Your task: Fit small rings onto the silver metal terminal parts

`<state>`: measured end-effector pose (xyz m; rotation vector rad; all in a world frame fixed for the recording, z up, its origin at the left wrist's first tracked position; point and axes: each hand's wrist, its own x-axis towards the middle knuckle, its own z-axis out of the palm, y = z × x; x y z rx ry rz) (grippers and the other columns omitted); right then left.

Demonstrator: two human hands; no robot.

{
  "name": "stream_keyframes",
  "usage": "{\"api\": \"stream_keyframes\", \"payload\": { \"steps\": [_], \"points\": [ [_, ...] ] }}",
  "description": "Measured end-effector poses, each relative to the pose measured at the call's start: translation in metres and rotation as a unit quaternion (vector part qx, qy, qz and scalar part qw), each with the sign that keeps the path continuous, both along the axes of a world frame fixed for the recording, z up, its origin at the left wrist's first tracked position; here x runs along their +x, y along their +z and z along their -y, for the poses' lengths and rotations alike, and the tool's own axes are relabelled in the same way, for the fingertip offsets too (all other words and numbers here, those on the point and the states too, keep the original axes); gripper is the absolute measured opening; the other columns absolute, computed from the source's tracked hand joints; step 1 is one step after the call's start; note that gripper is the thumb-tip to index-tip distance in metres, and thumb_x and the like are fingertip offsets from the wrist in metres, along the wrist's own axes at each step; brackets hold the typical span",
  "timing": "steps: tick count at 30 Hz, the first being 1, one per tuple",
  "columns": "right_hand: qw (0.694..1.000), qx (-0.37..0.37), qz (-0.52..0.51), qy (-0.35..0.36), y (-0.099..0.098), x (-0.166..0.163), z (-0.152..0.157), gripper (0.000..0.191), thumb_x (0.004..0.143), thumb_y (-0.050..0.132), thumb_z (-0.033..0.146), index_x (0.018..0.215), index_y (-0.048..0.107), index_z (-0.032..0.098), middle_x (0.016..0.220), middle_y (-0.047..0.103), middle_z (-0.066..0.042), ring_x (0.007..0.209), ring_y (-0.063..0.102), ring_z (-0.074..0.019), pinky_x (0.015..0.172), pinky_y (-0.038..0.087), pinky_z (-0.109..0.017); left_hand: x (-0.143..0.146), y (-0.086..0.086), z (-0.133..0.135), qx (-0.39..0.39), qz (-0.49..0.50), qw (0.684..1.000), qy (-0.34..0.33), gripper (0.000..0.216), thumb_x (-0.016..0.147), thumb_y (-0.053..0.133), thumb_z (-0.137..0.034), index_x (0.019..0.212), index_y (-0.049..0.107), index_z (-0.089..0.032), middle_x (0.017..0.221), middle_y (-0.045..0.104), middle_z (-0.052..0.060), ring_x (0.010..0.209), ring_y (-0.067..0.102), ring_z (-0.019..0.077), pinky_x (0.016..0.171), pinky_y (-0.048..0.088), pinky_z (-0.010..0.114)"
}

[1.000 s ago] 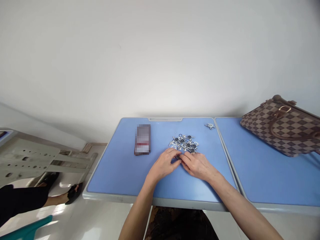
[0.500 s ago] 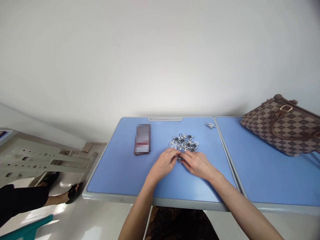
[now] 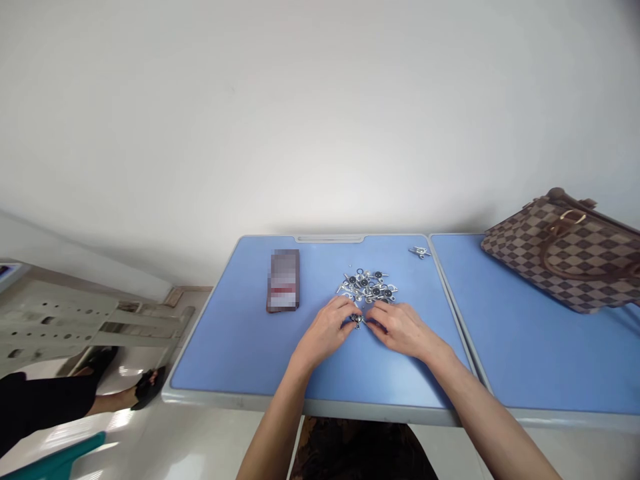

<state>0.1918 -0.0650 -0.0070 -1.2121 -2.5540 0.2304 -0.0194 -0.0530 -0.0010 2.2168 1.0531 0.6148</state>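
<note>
My left hand (image 3: 327,331) pinches a small silver metal piece (image 3: 357,319) with a dark part, low over the blue table. Just to its right is my right hand (image 3: 400,329), its fingers curled and the thumb close to the index finger. The right fingertips are near the right end of the piece; what they hold, if anything, is too small to make out. Directly beyond both hands lies a loose pile of small metal parts (image 3: 364,283), several with black round discs. Part of the pile's near edge is hidden by my fingers.
A phone-like dark slab (image 3: 283,280), its face pixelated, lies left of my hands on the blue table (image 3: 225,347). Another small metal assembly (image 3: 420,252) sits at the back right. On the adjoining table stands a checkered handbag (image 3: 565,253). A person's sandaled foot (image 3: 147,387) shows at left.
My hands have drawn slightly apart, the right fingertips moving a little to the right. The metal piece between them has turned, and more of it shows at the left fingertips.
</note>
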Motion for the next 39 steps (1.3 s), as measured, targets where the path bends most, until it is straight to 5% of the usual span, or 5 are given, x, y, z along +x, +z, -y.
{"api": "stream_keyframes", "payload": {
  "steps": [16,33,39],
  "points": [
    [0.999,-0.013,0.021,-0.02,-0.004,0.0,-0.001,0.011,0.093,0.052,0.023,0.087,0.061,0.019,0.079,0.063,-0.001,0.064,0.059,-0.0135,0.054,0.033,-0.027,0.006,-0.001,0.003,0.051,-0.059,0.997,0.021,0.011,0.088,0.057,-0.015,0.095,0.062,-0.022,0.097,0.062,0.003,0.096,0.058,0.021,0.083,0.049,0.035],
    [0.997,-0.026,-0.061,-0.041,0.007,0.007,-0.001,0.015,0.091,0.048,0.016,0.095,0.062,0.02,0.082,0.065,-0.001,0.065,0.057,-0.0124,0.057,0.036,-0.025,0.0,-0.001,0.0,0.004,-0.023,1.0,0.01,0.019,0.084,0.064,-0.016,0.102,0.061,-0.022,0.102,0.062,0.003,0.101,0.056,0.0206,0.088,0.047,0.034],
    [0.997,-0.034,-0.062,0.0,0.007,0.006,0.0,0.021,0.091,0.049,0.015,0.099,0.067,0.023,0.08,0.064,0.0,0.065,0.058,-0.0111,0.057,0.035,-0.024,0.0,0.0,-0.001,-0.007,-0.018,1.0,0.018,0.02,0.084,0.06,-0.011,0.101,0.06,-0.022,0.101,0.062,0.003,0.101,0.056,0.0206,0.087,0.047,0.034]
  ]
}}
